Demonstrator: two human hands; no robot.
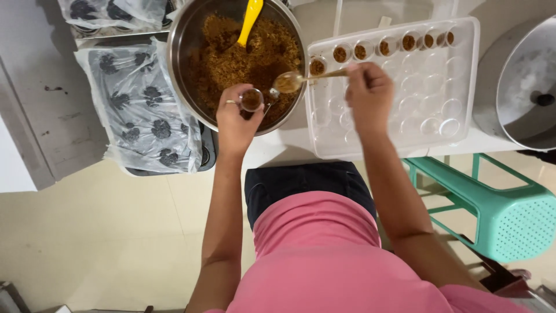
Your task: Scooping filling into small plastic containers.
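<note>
Two hands: both are being kept over the near rim of the large round steel bowl of brown crumbs (191, 52), close together.
Cup position: a small clear round cup partly filled with brown crumb (251, 99) is being held just left of the spoon's bowl, nearly touching it.
Spoon axis: the slim gold metal spoon (301, 79) is being held roughly level, its handle running right, its loaded bowl pointing left towards the cup.
Nearer hand: the cup is being carried by the left hand (236, 119) itself; the right hand (368, 93) is being kept a spoon's length to the right.
Left hand: fingers are being curled around the cup, which is being pinched upright.
Right hand: fingertips are being closed on the spoon's handle end.
Tray: a clear plastic tray of round wells (463, 87), its far row already being occupied by filled cups, is lying under the right hand.
Other: a yellow plastic spatula (250, 20) is being left standing in the crumbs.
</note>
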